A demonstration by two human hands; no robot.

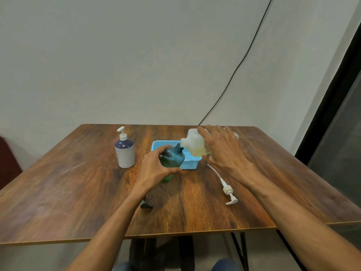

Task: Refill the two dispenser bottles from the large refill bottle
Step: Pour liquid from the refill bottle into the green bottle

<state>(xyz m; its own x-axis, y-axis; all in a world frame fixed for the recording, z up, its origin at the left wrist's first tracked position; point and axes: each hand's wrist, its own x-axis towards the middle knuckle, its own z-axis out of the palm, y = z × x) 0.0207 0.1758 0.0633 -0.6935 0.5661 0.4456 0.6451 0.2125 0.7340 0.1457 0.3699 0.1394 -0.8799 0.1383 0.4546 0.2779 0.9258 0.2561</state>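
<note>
Two hands: both busy, clamped on bottles near surface centre.
Left hand (156,165): wrapped round teal dispenser bottle (172,157), tilted to meet the spout.
Right hand (224,149): grips refill bottle (195,145), tipped so its mouth touches the teal neck.
Pump (228,190): removed, lying toward right edge.
White dispenser bottle (125,151): upright, left of blue basket (190,163), pump on, likely waiting.

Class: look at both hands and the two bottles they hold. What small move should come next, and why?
Probably tip the refill bottle slightly further. The right hand holds it tilted, spout at the open neck of the teal bottle, which the left hand steadies; its pump lies on the table. Whether liquid is flowing cannot be seen.
</note>
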